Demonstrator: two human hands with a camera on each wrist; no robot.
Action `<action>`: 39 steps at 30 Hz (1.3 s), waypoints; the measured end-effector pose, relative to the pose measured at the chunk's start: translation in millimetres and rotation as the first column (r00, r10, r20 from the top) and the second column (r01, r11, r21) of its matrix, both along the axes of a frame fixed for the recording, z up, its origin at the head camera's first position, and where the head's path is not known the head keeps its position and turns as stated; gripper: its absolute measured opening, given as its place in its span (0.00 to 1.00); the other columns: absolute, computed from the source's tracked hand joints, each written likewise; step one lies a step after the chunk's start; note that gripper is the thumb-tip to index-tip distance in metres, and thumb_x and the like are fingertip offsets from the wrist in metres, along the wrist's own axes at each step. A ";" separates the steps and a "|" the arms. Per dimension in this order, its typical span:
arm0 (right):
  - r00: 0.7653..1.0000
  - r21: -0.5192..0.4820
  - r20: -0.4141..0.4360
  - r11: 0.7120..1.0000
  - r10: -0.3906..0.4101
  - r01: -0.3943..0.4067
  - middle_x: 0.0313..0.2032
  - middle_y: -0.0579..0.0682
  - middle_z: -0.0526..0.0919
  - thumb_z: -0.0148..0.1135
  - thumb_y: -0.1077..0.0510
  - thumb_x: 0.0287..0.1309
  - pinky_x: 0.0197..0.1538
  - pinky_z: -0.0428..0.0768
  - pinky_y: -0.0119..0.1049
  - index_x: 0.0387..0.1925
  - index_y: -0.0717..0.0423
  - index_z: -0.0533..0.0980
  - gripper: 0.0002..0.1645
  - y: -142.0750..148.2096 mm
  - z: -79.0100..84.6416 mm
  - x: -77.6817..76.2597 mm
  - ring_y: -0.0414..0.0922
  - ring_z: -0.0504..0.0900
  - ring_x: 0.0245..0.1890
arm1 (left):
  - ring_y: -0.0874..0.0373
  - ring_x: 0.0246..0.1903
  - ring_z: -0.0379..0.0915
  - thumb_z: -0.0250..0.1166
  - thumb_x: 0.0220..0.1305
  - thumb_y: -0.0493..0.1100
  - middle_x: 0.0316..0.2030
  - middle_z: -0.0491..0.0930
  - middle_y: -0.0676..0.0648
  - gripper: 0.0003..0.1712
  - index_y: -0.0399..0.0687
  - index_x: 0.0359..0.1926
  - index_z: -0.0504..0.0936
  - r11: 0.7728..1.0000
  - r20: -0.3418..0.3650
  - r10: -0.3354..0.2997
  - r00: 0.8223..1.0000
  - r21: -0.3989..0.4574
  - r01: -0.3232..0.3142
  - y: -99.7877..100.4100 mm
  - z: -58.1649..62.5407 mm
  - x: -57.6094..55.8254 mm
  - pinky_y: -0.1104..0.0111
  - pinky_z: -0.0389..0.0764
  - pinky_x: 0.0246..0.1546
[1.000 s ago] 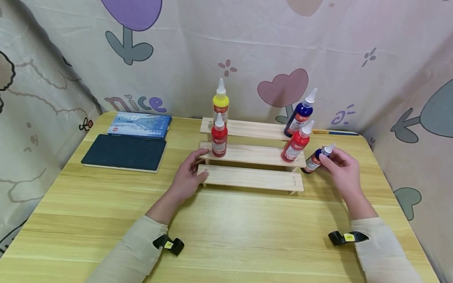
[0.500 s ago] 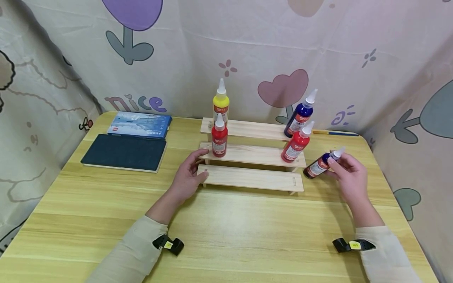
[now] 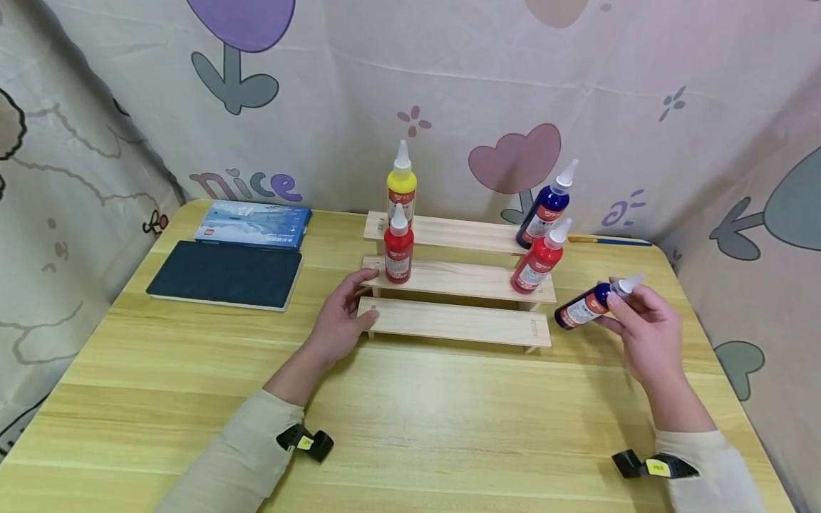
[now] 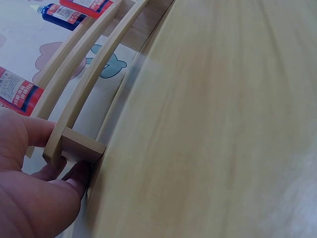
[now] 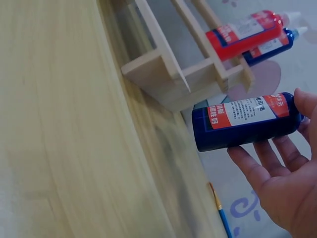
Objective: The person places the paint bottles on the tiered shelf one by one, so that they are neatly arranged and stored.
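Note:
My right hand [image 3: 651, 331] grips a dark blue squeeze bottle [image 5: 247, 121] near its white nozzle cap. The bottle is tilted, its base toward the right end of a three-step wooden rack [image 3: 455, 320] and apart from it. At the rack's left end, my left hand [image 3: 336, 324] holds on with thumb and fingers about the lower steps, as the left wrist view shows close up. A red bottle [image 3: 399, 256] stands on the middle step, before a yellow bottle [image 3: 401, 185] on the top step. To the right are another red bottle [image 3: 537, 267] and another blue bottle [image 3: 544, 214].
A dark notebook [image 3: 224, 274] and a blue box [image 3: 253, 224] lie on the table's left side. Behind the rack's right end lies a paintbrush [image 3: 609, 241]. A printed curtain [image 3: 359, 100] hangs along the table's back and sides.
My right hand has drawn the blue bottle rightward and toward me, away from the rack, and the bottle leans over further. My left hand has stayed on the rack.

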State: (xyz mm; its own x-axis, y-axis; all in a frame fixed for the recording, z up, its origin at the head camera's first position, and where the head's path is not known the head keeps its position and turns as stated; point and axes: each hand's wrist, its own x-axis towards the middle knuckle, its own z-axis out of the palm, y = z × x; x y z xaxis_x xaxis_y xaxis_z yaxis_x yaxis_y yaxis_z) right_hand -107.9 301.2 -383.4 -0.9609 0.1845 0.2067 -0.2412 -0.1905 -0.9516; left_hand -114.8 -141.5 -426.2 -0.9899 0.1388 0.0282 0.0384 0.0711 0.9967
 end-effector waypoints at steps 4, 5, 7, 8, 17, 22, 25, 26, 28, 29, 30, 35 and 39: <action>0.999 -0.012 -0.019 1.000 0.026 -0.026 0.49 0.57 0.82 0.57 0.76 0.64 0.39 0.84 0.39 0.56 0.75 0.75 0.18 -2.6 5.4 7.4 0.48 0.81 0.45 | 0.50 0.67 0.59 0.60 0.64 0.23 0.70 0.64 0.53 0.37 0.55 0.70 0.68 1.000 0.004 -0.001 1.000 -0.002 0.001 0.0 0.2 -0.1 0.57 0.55 0.70; 0.999 -0.012 -0.023 0.999 0.031 -0.031 0.48 0.57 0.82 0.57 0.76 0.64 0.39 0.84 0.39 0.56 0.76 0.75 0.19 -3.4 6.4 8.9 0.48 0.81 0.45 | 0.50 0.67 0.59 0.60 0.64 0.23 0.70 0.64 0.53 0.37 0.55 0.70 0.68 1.000 0.005 0.000 1.000 -0.002 0.000 -0.2 0.5 0.0 0.57 0.55 0.70; 0.998 -0.012 -0.035 0.999 0.044 -0.045 0.48 0.58 0.82 0.56 0.76 0.64 0.40 0.84 0.39 0.56 0.77 0.74 0.18 -5.3 8.2 11.2 0.48 0.82 0.44 | 0.50 0.67 0.59 0.60 0.64 0.23 0.69 0.64 0.53 0.37 0.56 0.70 0.68 1.000 0.007 0.002 1.000 -0.002 -0.002 -0.4 1.0 0.1 0.57 0.55 0.70; 0.997 -0.012 -0.044 0.998 0.058 -0.058 0.48 0.58 0.82 0.55 0.77 0.64 0.40 0.84 0.40 0.56 0.78 0.73 0.18 -6.2 8.8 12.1 0.48 0.82 0.44 | 0.50 0.67 0.59 0.60 0.64 0.23 0.69 0.64 0.53 0.37 0.56 0.70 0.68 1.000 0.008 0.002 1.000 -0.001 -0.002 -0.5 1.1 0.1 0.57 0.55 0.70; 0.983 -0.035 -0.111 0.988 0.144 -0.149 0.48 0.60 0.82 0.52 0.79 0.65 0.42 0.83 0.41 0.54 0.80 0.72 0.17 -17.3 12.5 17.0 0.49 0.83 0.45 | 0.51 0.67 0.59 0.60 0.64 0.22 0.69 0.65 0.53 0.37 0.56 0.70 0.68 1.000 0.004 0.009 1.000 -0.002 -0.009 -0.6 1.6 0.3 0.58 0.55 0.70; 0.975 -0.051 -0.131 0.981 0.179 -0.186 0.49 0.61 0.83 0.50 0.79 0.65 0.42 0.84 0.42 0.54 0.79 0.73 0.17 -26.1 12.0 18.3 0.50 0.84 0.45 | 0.51 0.67 0.59 0.60 0.65 0.23 0.69 0.65 0.53 0.37 0.56 0.69 0.68 1.000 0.007 0.014 1.000 -0.008 -0.014 -0.2 1.5 0.4 0.58 0.55 0.70; 0.975 -0.032 -0.123 0.981 0.184 -0.189 0.49 0.60 0.83 0.51 0.79 0.65 0.42 0.84 0.42 0.54 0.78 0.74 0.17 -31.2 11.9 19.0 0.49 0.83 0.45 | 0.51 0.67 0.59 0.60 0.64 0.23 0.69 0.65 0.53 0.37 0.56 0.69 0.68 1.000 0.009 0.016 1.000 -0.008 -0.016 0.1 1.1 0.1 0.58 0.55 0.70; 0.976 -0.025 -0.119 0.982 0.182 -0.186 0.48 0.60 0.83 0.51 0.79 0.65 0.42 0.84 0.41 0.53 0.78 0.74 0.16 -32.9 12.0 19.1 0.49 0.84 0.45 | 0.51 0.67 0.59 0.60 0.64 0.23 0.69 0.65 0.53 0.37 0.56 0.69 0.68 1.000 0.011 0.017 1.000 -0.007 -0.017 0.2 0.9 0.0 0.58 0.55 0.70; 0.977 -0.005 -0.105 0.983 0.183 -0.185 0.48 0.59 0.83 0.51 0.78 0.65 0.42 0.84 0.41 0.53 0.78 0.74 0.16 -36.4 12.4 19.5 0.49 0.83 0.44 | 0.51 0.67 0.59 0.60 0.64 0.23 0.69 0.65 0.53 0.37 0.56 0.69 0.68 1.000 0.013 0.018 1.000 -0.009 -0.018 0.3 0.8 -0.2 0.58 0.56 0.70; 0.978 0.003 -0.100 0.983 0.184 -0.185 0.48 0.59 0.83 0.51 0.78 0.65 0.42 0.84 0.41 0.53 0.78 0.74 0.16 -38.1 12.6 19.4 0.48 0.83 0.44 | 0.51 0.67 0.59 0.60 0.64 0.23 0.69 0.65 0.53 0.37 0.56 0.69 0.69 1.000 0.013 0.018 1.000 -0.010 -0.018 0.5 1.1 -0.2 0.58 0.56 0.70; 0.978 0.014 -0.095 0.983 0.185 -0.184 0.48 0.59 0.83 0.52 0.78 0.65 0.42 0.84 0.41 0.53 0.78 0.74 0.16 -39.8 12.7 19.3 0.48 0.83 0.44 | 0.51 0.67 0.59 0.60 0.64 0.23 0.69 0.65 0.53 0.37 0.56 0.69 0.69 1.000 0.014 0.019 1.000 -0.011 -0.018 0.6 1.3 -0.2 0.58 0.56 0.70; 0.985 0.097 -0.059 0.983 0.165 -0.159 0.49 0.57 0.83 0.55 0.78 0.64 0.42 0.84 0.40 0.53 0.79 0.74 0.16 -48.4 13.4 17.9 0.47 0.84 0.44 | 0.51 0.68 0.59 0.60 0.65 0.23 0.69 0.65 0.53 0.37 0.56 0.70 0.69 1.000 0.012 0.019 1.000 -0.009 -0.019 0.8 1.7 -0.1 0.58 0.55 0.70; 0.987 0.155 -0.035 0.977 0.156 -0.149 0.47 0.56 0.84 0.57 0.77 0.63 0.42 0.83 0.39 0.52 0.78 0.74 0.15 -54.3 14.3 17.2 0.46 0.84 0.43 | 0.50 0.68 0.59 0.60 0.64 0.22 0.69 0.65 0.52 0.37 0.54 0.70 0.68 1.000 0.014 0.019 1.000 -0.008 -0.019 1.1 2.0 0.6 0.57 0.55 0.70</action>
